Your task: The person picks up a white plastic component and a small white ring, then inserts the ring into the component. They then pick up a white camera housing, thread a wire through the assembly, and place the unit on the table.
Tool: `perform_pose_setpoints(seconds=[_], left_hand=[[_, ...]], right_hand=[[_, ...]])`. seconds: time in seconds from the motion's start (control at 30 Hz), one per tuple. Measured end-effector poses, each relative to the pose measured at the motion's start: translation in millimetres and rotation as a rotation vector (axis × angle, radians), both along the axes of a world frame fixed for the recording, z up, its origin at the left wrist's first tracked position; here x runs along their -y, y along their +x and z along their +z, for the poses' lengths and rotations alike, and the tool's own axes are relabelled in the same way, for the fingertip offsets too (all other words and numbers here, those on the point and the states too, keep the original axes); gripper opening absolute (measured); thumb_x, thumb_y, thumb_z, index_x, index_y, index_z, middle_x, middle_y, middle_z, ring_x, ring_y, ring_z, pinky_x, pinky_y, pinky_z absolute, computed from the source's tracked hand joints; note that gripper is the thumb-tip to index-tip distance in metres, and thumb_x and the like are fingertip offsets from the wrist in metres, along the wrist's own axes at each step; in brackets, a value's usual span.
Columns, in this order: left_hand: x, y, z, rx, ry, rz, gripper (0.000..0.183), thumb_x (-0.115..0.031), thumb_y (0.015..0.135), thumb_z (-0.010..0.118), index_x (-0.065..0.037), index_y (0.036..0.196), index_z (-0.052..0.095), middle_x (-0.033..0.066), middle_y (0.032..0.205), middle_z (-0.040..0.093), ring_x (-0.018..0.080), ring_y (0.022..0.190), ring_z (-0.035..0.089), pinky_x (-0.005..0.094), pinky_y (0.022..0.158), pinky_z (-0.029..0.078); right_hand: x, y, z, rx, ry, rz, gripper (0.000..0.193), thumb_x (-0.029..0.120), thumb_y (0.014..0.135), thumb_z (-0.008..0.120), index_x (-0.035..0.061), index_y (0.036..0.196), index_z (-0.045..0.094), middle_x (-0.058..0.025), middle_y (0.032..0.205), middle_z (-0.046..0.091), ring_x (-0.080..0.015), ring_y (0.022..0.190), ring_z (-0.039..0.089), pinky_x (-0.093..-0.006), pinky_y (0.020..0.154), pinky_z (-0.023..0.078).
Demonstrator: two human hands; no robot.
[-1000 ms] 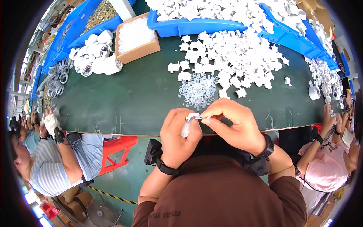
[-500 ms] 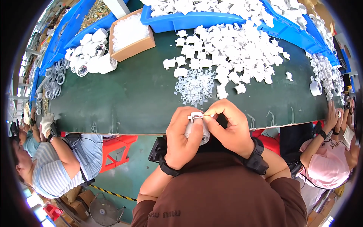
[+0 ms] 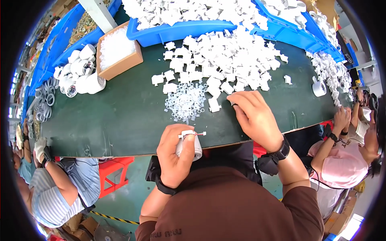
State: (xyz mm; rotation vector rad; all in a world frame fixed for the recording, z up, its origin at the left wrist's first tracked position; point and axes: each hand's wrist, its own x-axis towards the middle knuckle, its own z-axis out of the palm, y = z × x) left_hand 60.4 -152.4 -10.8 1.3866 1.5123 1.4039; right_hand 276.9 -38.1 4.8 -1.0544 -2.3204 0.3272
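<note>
My left hand [image 3: 171, 158] is closed around a white cylindrical housing [image 3: 197, 150] in front of the table edge. Out of the housing's top comes a thin wire lead with a small white plug [image 3: 204, 133], pointing right. My right hand [image 3: 257, 120] hovers over the table, fingers stretched forward and thumb apart below them; I see nothing held in it. Just left of its fingertips lies a single white plastic bracket [image 3: 214, 105]. Beyond spreads a heap of similar white brackets [image 3: 229, 56], with a pile of small translucent rings [image 3: 185, 102] to its near left.
A cardboard box [image 3: 120, 66] of translucent parts stands by white housings [image 3: 90, 83] and grey rings [image 3: 44, 98]. Blue bins [image 3: 177, 34] line the far side. More white parts [image 3: 329, 76] lie at right. People sit on both sides, one in a striped top [image 3: 52, 201], one in pink [image 3: 337, 164].
My right hand has left the housing and the wire plug and moved right and forward over the table. My left hand still holds the housing. The view has shifted a little.
</note>
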Motion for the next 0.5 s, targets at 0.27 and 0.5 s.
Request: perform_pose_setpoints(seconds=[0.27, 0.5], left_hand=[[3.5, 1.3, -2.4, 0.059, -0.01, 0.05, 0.015, -0.008, 0.098, 0.054, 0.001, 0.096, 0.066, 0.0117, 0.109, 0.065, 0.0197, 0.096, 0.059, 0.032, 0.087, 0.047], [3.2, 0.2, -4.9, -0.041, 0.059, 0.16, 0.009, -0.006, 0.095, 0.063, 0.0, 0.101, 0.066, 0.013, 0.107, 0.067, 0.0245, 0.095, 0.062, 0.0341, 0.085, 0.05]], right_hand=[[-1.0, 21.2, 8.7, 0.014, -0.022, 0.14, 0.023, -0.004, 0.086, 0.067, 0.0042, 0.108, 0.067, -0.0125, 0.107, 0.065, -0.0335, 0.098, 0.061, -0.0405, 0.084, 0.052], [21.3, 4.8, 5.1, 0.096, -0.175, -0.108, 0.023, 0.009, 0.087, 0.075, 0.0048, 0.109, 0.067, -0.0137, 0.098, 0.061, -0.0351, 0.09, 0.061, -0.041, 0.077, 0.051]])
